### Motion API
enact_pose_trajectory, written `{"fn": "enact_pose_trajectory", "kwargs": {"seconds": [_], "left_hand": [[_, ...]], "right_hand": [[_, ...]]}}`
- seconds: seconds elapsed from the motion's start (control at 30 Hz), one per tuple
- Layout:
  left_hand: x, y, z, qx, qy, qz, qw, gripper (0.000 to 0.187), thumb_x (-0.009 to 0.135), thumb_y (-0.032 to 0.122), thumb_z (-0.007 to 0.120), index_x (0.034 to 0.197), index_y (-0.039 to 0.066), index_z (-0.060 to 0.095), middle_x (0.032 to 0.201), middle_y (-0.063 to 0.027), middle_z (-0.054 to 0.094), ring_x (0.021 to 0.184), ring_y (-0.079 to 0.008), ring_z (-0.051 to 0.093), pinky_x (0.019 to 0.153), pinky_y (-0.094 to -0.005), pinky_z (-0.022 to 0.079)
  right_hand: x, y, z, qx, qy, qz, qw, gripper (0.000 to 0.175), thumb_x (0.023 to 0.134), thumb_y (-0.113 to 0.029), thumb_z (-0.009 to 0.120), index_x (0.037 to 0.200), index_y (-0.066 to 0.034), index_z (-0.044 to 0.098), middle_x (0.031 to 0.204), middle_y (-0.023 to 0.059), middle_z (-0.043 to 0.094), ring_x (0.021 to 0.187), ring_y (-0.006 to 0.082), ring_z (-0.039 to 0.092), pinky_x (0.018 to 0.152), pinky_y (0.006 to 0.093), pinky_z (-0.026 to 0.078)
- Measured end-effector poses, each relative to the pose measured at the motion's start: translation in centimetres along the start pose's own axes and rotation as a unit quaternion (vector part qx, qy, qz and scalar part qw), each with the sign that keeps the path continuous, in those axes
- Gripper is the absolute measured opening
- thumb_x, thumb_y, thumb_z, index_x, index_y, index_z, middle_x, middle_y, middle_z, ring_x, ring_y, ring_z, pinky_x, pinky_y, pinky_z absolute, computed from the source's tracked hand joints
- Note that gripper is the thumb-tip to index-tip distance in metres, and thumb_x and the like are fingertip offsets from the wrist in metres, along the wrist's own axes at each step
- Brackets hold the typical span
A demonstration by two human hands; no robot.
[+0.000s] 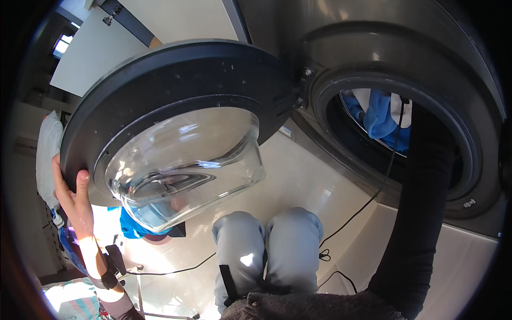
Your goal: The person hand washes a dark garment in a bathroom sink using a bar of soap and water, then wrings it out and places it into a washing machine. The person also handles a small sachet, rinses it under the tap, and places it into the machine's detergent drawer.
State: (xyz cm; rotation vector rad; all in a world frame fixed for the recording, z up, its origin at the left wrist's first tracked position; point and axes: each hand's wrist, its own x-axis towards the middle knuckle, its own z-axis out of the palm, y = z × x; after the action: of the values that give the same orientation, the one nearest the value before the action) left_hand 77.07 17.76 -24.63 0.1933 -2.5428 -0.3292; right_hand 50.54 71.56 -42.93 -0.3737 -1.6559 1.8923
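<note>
My left hand (76, 202) grips the outer rim of a swung-out washing machine door (180, 74), the thumb on its inner face. The door's clear glass bowl (192, 160) bulges toward my knees. At the right, my black-sleeved right arm (424, 176) reaches through the round door opening (470, 152) of the dark washing machine (360, 44). Its hand is hidden inside, so I cannot see what it touches. Blue fabric (378, 116) and pale fabric (362, 98) lie in the drum beside the arm. A thin black cable (394, 156) runs out along the sleeve.
My grey-trousered knees (240, 248) are on the pale floor below the door. A bright blue cloth (130, 226) shows under the door's lower edge. A white bag (49, 156) stands at the far left. Behind the door, a white cabinet door (100, 56) hangs open.
</note>
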Motion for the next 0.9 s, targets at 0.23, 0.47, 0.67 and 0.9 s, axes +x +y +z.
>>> {"fn": "enact_pose_trajectory", "kwargs": {"seconds": [0.23, 0.47, 0.67, 0.9], "left_hand": [[0.2, -0.9, 0.3, 0.003, 0.026, 0.006, 1.000, 0.055, 0.087, 0.047, 0.063, 0.122, 0.006, 0.049, 0.107, -0.0093, 0.059, 0.098, -0.0201, 0.053, 0.093, -0.0296, 0.037], [0.1, -2.1, 0.5, -0.024, 0.028, 0.002, 0.999, 0.057, 0.087, 0.044, 0.064, 0.124, 0.004, 0.048, 0.112, -0.0111, 0.056, 0.104, -0.0210, 0.051, 0.095, -0.0302, 0.035], [-0.2, -3.1, 0.1, -0.017, 0.024, 0.013, 0.999, 0.055, 0.087, 0.041, 0.066, 0.121, 0.001, 0.048, 0.109, -0.0087, 0.054, 0.100, -0.0196, 0.051, 0.092, -0.0289, 0.036], [-1.1, -2.0, -0.7, -0.085, -0.054, -0.049, 0.994, 0.057, 0.085, 0.042, 0.068, 0.119, 0.002, 0.046, 0.104, -0.0082, 0.053, 0.093, -0.0181, 0.052, 0.083, -0.0267, 0.040]], "right_hand": [[-0.6, -2.4, 1.5, -0.136, -0.032, -0.133, 0.981, 0.023, 0.084, -0.006, 0.059, 0.106, 0.0009, 0.062, 0.118, 0.0120, 0.059, 0.104, 0.0159, 0.057, 0.085, 0.0302, 0.047], [-4.2, -2.9, 3.1, -0.270, -0.074, -0.219, 0.935, 0.021, 0.082, -0.004, 0.060, 0.102, 0.0022, 0.064, 0.118, 0.0130, 0.059, 0.103, 0.0161, 0.057, 0.084, 0.0300, 0.047], [-11.5, -0.3, 0.5, -0.194, -0.266, -0.173, 0.928, 0.026, 0.080, 0.011, 0.053, 0.099, 0.0003, 0.066, 0.114, 0.0111, 0.056, 0.099, 0.0171, 0.059, 0.084, 0.0259, 0.050], [-20.5, -2.7, -6.3, -0.264, -0.319, 0.121, 0.902, 0.015, 0.086, 0.002, 0.060, 0.099, -0.0015, 0.066, 0.099, 0.0065, 0.065, 0.084, 0.0134, 0.062, 0.078, 0.0231, 0.049]]}}
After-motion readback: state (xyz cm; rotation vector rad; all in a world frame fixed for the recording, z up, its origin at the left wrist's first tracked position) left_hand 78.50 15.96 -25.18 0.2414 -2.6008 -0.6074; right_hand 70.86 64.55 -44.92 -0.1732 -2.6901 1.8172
